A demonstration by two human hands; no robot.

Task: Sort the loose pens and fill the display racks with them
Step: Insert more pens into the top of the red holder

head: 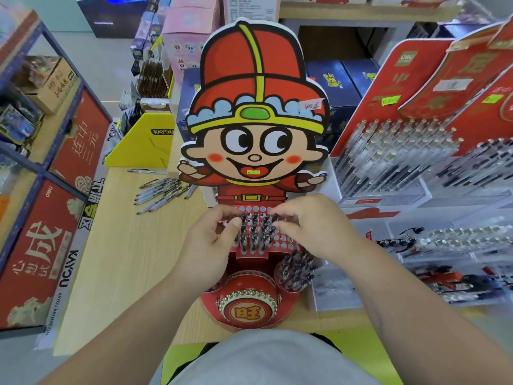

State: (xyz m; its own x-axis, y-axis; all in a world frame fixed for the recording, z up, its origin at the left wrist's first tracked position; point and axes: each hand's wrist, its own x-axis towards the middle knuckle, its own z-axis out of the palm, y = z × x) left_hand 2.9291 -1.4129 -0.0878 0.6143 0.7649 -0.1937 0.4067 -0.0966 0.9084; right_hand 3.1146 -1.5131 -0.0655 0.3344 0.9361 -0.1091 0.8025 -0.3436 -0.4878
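**Figure.** Head view of pen sorting at a shop table. The left hand point(213, 240) and right hand point(311, 229) meet over the perforated rack point(283, 241) at the foot of a cartoon display board point(258, 107). The right hand's thumb and forefinger close on the cap of one of the racked pens point(255, 232), at the upper right corner of the block. The left hand's fingers are curled, with the thumb against the block's left column; whether it grips a pen cannot be told. The racked pens stand upright in the middle holes, while holes on either side and above them are unfilled.

Just in front and to the right, a red cup point(297, 270) holds a further bunch of pens, beside a drum ornament point(249, 307). The loose pens point(161, 193) lie in a scatter on the table point(125, 259), well to the left of the board. Clear racks point(388, 162) of other pens stand to the right.

*Handling.* The pens are judged light, stiff and smooth-barrelled, so likely to roll or slip. Each is best pinched near the capped top and lowered straight into its hole. A sideways push could tilt its neighbours or shift the cardboard rack.
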